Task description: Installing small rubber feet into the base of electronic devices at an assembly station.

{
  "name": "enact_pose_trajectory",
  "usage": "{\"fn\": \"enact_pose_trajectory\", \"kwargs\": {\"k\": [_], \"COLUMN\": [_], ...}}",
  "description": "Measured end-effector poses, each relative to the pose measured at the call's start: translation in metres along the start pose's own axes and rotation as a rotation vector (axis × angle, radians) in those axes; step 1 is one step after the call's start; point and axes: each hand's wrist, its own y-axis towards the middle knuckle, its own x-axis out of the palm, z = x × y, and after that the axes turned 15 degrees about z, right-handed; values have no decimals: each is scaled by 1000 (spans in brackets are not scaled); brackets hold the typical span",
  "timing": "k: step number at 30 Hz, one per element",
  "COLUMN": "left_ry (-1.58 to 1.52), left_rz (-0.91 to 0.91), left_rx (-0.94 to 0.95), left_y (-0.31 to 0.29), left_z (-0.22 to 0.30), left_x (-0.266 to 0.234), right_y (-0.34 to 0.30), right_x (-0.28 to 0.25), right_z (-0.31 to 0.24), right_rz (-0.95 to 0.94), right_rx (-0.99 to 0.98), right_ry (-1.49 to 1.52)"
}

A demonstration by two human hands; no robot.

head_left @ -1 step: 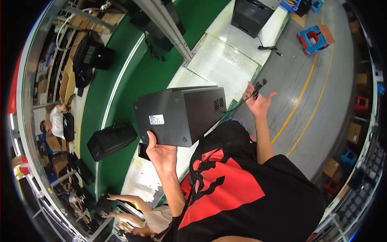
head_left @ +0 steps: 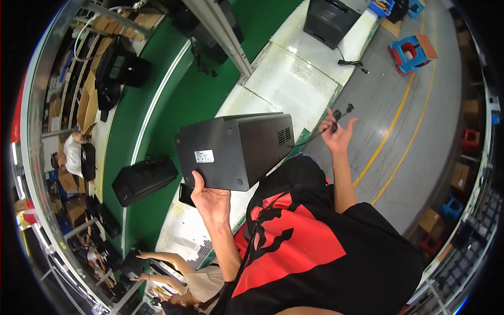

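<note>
A dark box-shaped appliance [head_left: 212, 152] is tilted so its underside, with round feet and a white label, faces me above the white bench. My left hand [head_left: 211, 202] grips its near lower edge, the thumb on the underside and the other fingers hidden beneath. A black power cord [head_left: 314, 137] runs from the appliance's vented side to my right hand [head_left: 337, 137]. This hand is raised over the floor side, its fingers about the bundled cord and its thumb stretched away. The plug [head_left: 350, 108] sticks out beyond the fingertips.
A similar black appliance [head_left: 144, 181] lies on the green conveyor [head_left: 173, 105]; another [head_left: 331, 23] stands on the white bench [head_left: 294, 71]. A metal post [head_left: 220, 37] rises by the bench. A co-worker [head_left: 202, 286] reaches out at lower left. A blue-and-red stool [head_left: 412, 55] is on the floor.
My right hand and the cord bundle have shifted slightly to the right, the plug swinging outward. The left hand and the held appliance look nearly unchanged.
</note>
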Motion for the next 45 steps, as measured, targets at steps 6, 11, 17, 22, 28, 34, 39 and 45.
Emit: {"fn": "enact_pose_trajectory", "kwargs": {"k": [6, 11, 17, 22, 28, 34, 39, 45], "left_ry": [-8, 99, 111, 2, -225, -412, -472, -705], "left_rz": [50, 107, 162, 174, 278, 84, 50, 9], "left_rx": [45, 106, 134, 168, 89, 92, 75, -61], "left_y": [22, 20, 25, 23, 52, 153, 213, 278], "left_z": [-3, -13, -3, 18, 62, 21, 7, 2], "left_x": [-44, -47, -49, -52, -135, -252, -312, -513], "right_y": [63, 110, 150, 139, 65, 46, 84, 72], "right_x": [-29, -55, -89, -72, 47, 100, 82, 75], "right_z": [50, 121, 141, 148, 134, 175, 202, 281], "right_rz": [-35, 28, 125, 2, -276, -274, -291, -711], "right_rx": [22, 202, 295, 452, -516, -862, -917, -440], "right_ry": [-910, -1242, -1335, -1366, -1625, -2070, -2174, -2140]}}
